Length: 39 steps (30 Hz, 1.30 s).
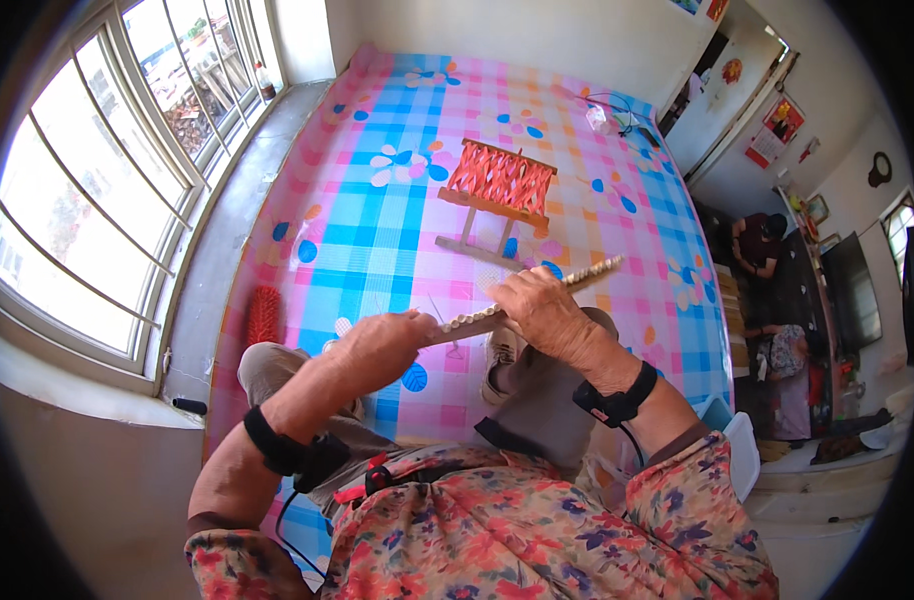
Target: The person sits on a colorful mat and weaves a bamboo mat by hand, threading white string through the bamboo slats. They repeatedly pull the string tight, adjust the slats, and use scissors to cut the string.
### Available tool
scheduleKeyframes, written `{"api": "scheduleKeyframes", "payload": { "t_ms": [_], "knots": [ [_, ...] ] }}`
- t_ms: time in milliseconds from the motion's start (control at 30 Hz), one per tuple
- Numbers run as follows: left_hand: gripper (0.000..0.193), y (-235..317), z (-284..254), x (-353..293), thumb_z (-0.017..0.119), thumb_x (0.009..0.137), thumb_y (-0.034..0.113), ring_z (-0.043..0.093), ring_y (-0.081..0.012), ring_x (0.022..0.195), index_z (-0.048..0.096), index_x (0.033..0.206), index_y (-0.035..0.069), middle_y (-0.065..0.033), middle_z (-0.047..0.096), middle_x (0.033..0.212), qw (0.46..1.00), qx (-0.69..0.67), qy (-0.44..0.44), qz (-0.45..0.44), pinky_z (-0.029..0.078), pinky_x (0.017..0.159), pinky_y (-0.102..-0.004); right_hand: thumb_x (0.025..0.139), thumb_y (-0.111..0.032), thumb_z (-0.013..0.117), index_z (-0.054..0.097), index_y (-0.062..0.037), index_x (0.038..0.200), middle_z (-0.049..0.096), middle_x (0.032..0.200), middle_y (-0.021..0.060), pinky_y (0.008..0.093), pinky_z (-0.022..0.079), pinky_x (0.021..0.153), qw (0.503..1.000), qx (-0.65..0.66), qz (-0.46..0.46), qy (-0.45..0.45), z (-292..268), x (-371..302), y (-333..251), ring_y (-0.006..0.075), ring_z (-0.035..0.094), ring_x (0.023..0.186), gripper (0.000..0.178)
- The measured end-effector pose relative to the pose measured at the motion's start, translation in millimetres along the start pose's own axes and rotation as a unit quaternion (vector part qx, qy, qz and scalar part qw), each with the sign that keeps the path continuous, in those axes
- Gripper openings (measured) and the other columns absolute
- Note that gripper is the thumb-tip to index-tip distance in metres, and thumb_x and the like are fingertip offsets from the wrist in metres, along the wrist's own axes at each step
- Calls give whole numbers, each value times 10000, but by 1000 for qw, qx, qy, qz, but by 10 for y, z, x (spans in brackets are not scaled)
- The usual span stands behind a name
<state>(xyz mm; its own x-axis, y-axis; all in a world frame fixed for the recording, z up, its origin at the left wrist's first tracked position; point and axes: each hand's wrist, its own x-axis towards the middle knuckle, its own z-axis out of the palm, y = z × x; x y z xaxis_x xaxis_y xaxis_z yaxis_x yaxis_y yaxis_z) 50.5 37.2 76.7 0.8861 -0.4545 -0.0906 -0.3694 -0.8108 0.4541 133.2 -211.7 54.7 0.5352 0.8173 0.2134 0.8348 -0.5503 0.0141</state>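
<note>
Across my lap runs a long narrow strip [469, 325], pale along its knobbly upper edge; its exact kind I cannot make out. My left hand [382, 345] closes around its left end. Farther along, my right hand [549, 312] grips it from above, and the free end sticks out up and to the right. A thin thread or wire seems to rise near my left fingers. Beyond my hands, a small wooden stand [484, 228] carries a frame wound with criss-crossing red-orange ribbon [499, 180].
I sit on a bed-like platform with a checked, flowered cover [397, 260]. A red bristly object [264, 316] lies at the left edge, below the barred window [97, 190]. Cables [622, 105] lie at the far right corner. Two people [759, 245] are off to the right.
</note>
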Motion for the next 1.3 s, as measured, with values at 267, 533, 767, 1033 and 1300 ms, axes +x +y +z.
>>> {"api": "scheduleKeyframes", "payload": {
  "t_ms": [267,533,767,1033,1300],
  "knots": [
    [119,-205,-441,-320,581,838,38,629,-349,874,560,955,36,-128,623,867,980,175,88,18,472,770,-460,760,-113,730,613,-67,954,597,889,104,397,518,756,984,135,11,114,52,236,-355,302,608,887,231],
    [157,-591,-235,-705,572,841,90,629,-234,928,578,998,87,-48,637,899,966,231,112,18,416,826,-380,767,-132,710,573,-61,854,574,865,113,393,539,634,984,149,34,93,351,333,-1002,282,622,832,178],
    [159,-719,-95,-957,603,833,69,619,-213,927,566,987,76,-52,635,894,977,166,116,73,401,869,-380,843,-254,710,622,-38,904,605,863,148,376,525,628,960,270,38,-57,310,224,-1274,288,630,814,240],
    [264,-775,54,-1254,601,830,108,603,-198,978,562,1091,106,-24,631,995,970,141,181,76,388,911,-424,977,-281,578,669,-9,910,636,749,36,264,519,589,721,605,146,-306,456,1014,-1159,105,619,629,294],
    [288,-904,139,-1377,594,802,150,539,-202,850,582,1090,132,-23,512,867,978,108,163,71,397,832,-370,979,-275,593,667,-34,882,619,743,13,228,501,562,621,670,238,-329,742,1238,-1498,83,584,629,270]
  ]
}}
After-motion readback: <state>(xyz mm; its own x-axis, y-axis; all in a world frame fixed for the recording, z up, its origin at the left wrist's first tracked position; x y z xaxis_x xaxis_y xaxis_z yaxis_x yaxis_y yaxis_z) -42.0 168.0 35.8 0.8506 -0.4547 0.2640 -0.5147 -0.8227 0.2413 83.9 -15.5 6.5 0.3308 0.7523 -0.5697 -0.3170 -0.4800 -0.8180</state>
